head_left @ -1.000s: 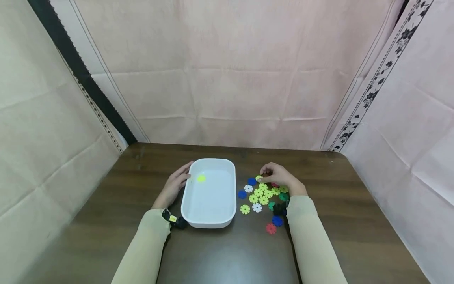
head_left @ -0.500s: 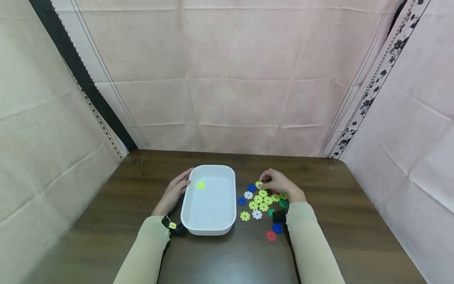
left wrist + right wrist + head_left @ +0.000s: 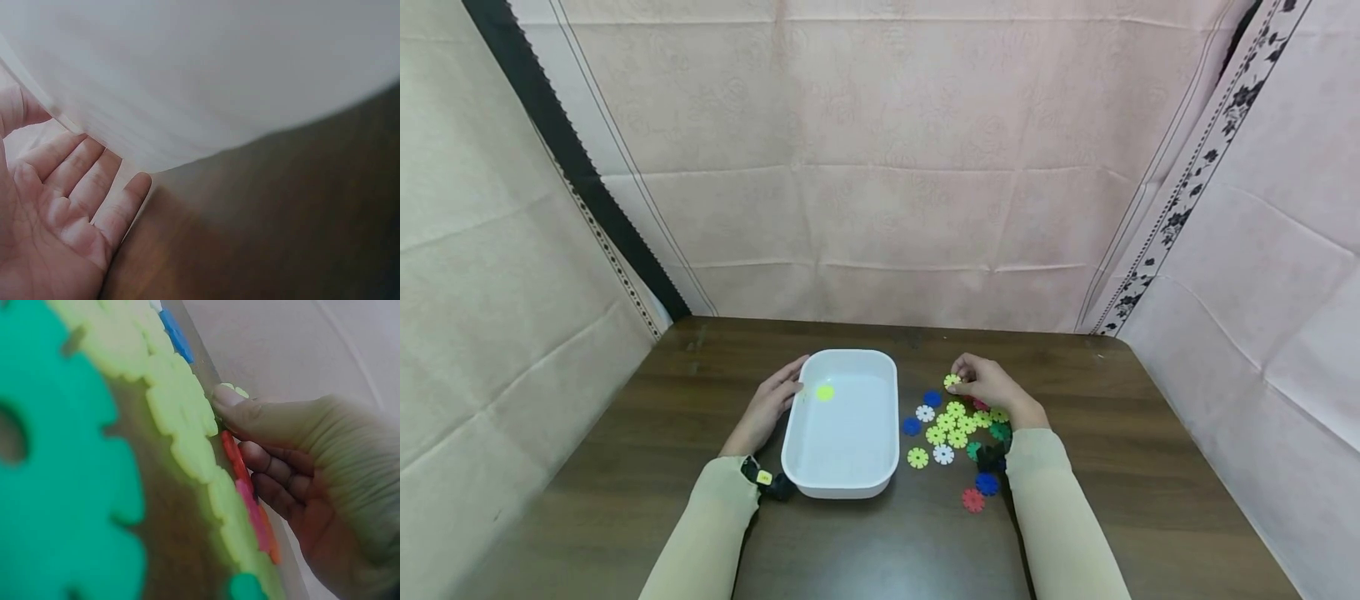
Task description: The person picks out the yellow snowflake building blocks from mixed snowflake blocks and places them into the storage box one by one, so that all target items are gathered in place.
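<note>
My left hand (image 3: pixel 767 407) holds the left side of a white rectangular plastic tray (image 3: pixel 841 481), thumb at the rim; in the left wrist view the fingers (image 3: pixel 94 181) lie along the outside wall. Inside the tray lies one yellow disc (image 3: pixel 825 392). My right hand (image 3: pixel 996 392) pinches a yellow notched, flower-shaped plastic disc (image 3: pixel 951 381) between thumb and fingers, just beyond the scattered discs. In the right wrist view the thumb (image 3: pixel 262 419) covers most of this disc, and only a pale edge shows past the thumb tip.
Beside the tray, several yellow discs (image 3: pixel 946 422) cluster with blue (image 3: pixel 911 426), white (image 3: pixel 943 454) and green (image 3: pixel 999 431) ones. Nearer me lie a blue disc and a red disc (image 3: pixel 973 500). Pale cloth (image 3: pixel 880 167) walls surround the brown wooden table (image 3: pixel 1150 467).
The head view has tilted slightly upward. My right hand has raised the pinched yellow disc a little, up and away from the blue disc. The left hand and the tray stay in place.
</note>
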Action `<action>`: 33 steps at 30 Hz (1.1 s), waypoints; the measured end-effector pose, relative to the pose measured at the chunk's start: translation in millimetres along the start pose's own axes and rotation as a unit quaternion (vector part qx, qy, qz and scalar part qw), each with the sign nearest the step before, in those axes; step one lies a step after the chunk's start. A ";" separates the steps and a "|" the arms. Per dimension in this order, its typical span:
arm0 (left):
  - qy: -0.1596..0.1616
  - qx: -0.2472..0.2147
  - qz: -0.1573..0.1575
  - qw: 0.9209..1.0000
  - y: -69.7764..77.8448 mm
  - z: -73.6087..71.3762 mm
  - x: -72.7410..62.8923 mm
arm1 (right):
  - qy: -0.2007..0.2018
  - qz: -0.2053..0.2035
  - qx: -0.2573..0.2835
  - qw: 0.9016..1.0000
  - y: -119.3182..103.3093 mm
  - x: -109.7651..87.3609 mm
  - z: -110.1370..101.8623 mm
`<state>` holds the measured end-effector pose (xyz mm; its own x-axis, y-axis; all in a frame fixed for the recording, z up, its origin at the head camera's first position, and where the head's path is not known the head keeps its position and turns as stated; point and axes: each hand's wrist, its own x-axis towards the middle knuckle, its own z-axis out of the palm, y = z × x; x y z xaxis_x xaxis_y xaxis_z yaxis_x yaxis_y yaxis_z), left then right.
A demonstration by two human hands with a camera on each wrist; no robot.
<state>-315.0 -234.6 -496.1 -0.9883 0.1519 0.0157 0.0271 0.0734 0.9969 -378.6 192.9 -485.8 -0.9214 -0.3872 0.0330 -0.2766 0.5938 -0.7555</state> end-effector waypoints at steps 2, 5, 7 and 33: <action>0.002 -0.002 0.000 1.000 0.1 0.6 -0.1 | 0.012 -0.015 -0.004 1.000 0.4 0.5 -0.3; -0.001 -0.005 0.004 1.000 1.2 3.0 -0.1 | 0.038 -0.038 -0.013 0.998 0.1 0.8 -1.5; -0.002 -0.004 0.005 1.000 1.6 4.0 0.2 | 0.054 -0.050 -0.016 0.997 -1.0 1.1 -2.4; -0.004 -0.009 0.006 1.000 -2.1 -0.6 1.0 | 0.087 -0.077 0.008 0.993 -52.2 10.9 0.0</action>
<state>-316.1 -235.2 -498.0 -0.9867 0.1603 0.0268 0.0360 0.0546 0.9979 -374.2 157.7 -445.9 -0.9020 -0.3446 0.2601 -0.4149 0.5252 -0.7430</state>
